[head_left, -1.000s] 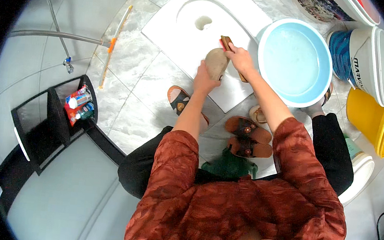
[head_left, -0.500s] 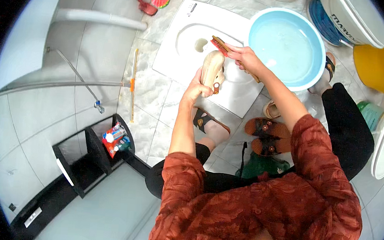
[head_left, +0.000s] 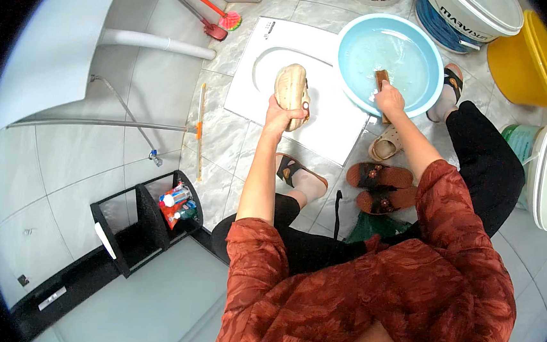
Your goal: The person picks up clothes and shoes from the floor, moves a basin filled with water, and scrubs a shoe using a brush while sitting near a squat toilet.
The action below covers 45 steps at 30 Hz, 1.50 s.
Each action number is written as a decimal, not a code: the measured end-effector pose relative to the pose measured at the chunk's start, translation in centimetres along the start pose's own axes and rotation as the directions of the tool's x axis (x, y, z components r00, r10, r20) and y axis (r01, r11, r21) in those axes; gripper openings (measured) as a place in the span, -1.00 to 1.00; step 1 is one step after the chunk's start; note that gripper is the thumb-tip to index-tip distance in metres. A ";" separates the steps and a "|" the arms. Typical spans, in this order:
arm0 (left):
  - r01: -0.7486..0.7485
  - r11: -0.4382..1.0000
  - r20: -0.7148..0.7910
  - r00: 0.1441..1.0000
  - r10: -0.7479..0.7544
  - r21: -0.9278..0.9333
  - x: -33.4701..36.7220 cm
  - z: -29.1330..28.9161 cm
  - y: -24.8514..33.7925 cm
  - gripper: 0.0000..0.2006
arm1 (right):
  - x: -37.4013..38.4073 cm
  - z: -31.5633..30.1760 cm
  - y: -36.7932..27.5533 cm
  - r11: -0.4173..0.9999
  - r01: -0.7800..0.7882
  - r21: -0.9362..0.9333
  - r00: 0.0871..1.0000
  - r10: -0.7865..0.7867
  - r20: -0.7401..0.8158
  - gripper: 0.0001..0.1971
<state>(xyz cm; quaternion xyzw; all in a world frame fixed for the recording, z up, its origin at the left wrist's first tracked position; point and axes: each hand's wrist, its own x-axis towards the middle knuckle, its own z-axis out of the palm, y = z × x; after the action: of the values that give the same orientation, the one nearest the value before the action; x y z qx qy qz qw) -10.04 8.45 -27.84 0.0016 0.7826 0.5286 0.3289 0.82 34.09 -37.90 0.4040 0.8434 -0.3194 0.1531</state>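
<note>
My left hand grips a cream clog by its lower end, with the sole turned up, above the white squat toilet. A small strap button shows on the clog's right side. In my right hand is a wooden scrubbing brush, its head over the near part of the light blue basin. Water fills the basin. Whether the bristles touch the water I cannot tell. A second cream clog lies on the floor below my right wrist.
Dark sandals lie between my feet. On the right stand a yellow tub, a white lidded bucket and a blue-white bucket. At left are a black shelf, a squeegee and red-handled brushes.
My right hand has moved the brush right, from beside the clog to over the basin. The clog in my left hand has turned so its sole shows more. The view has shifted slightly.
</note>
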 end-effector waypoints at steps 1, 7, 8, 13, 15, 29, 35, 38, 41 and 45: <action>-0.037 0.999 -0.012 0.999 0.037 0.029 0.5 0.0 -0.3 -0.25 | 0.1 -0.5 -0.2 1.000 0.009 0.006 1.000 -0.009 -0.002 -0.64; -0.070 0.776 -0.128 0.973 0.191 0.627 -2.0 0.3 3.1 -0.18 | -3.9 -1.7 -7.0 0.943 0.333 0.000 0.934 -0.329 -0.141 -0.56; -0.060 0.707 -0.137 0.966 0.219 0.704 -2.7 1.2 4.8 -0.17 | -3.7 -1.5 -8.2 0.878 0.392 0.277 0.920 -0.364 -0.149 -0.51; -0.005 0.575 -0.196 0.938 0.286 0.818 -5.2 0.9 6.3 -0.11 | -8.4 -2.4 -14.2 0.297 -0.089 0.951 0.879 -0.425 0.215 -0.43; -0.133 0.690 -0.141 0.935 0.326 0.712 -5.7 0.9 6.5 -0.06 | -7.5 -2.4 -13.6 0.276 -0.087 0.957 0.880 -0.429 0.204 -0.43; -0.006 0.945 0.129 0.990 0.051 -0.326 -4.9 -2.3 6.2 -0.39 | -8.1 -5.4 -14.6 0.298 -0.044 0.954 0.846 -0.496 0.194 -0.74; 0.032 0.795 0.148 0.986 0.073 -0.606 -3.5 -1.3 7.0 -0.53 | -7.3 -7.9 -15.6 0.468 0.052 0.882 0.789 -0.562 0.251 -0.64; 0.104 0.759 0.215 0.975 0.049 -0.643 -1.8 -1.2 7.7 -0.57 | -4.9 -11.3 -15.0 0.757 0.336 0.561 0.761 -0.569 0.312 -0.52; 0.110 0.755 0.178 0.984 0.009 -0.647 0.9 -2.7 8.1 -0.52 | -2.8 -17.6 -13.3 0.781 0.571 0.255 0.725 -0.625 0.290 -0.53; 0.187 0.727 0.197 0.978 -0.072 -0.661 2.2 -4.4 8.5 -0.41 | -2.9 -26.7 -3.8 0.742 0.549 0.385 0.791 -0.610 0.050 -0.61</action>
<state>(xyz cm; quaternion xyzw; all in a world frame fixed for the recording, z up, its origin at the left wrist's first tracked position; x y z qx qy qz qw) -16.96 9.33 -20.87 -0.1308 0.5066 0.7504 0.4040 -0.37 48.25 -14.84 0.1121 0.8397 -0.5296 0.0440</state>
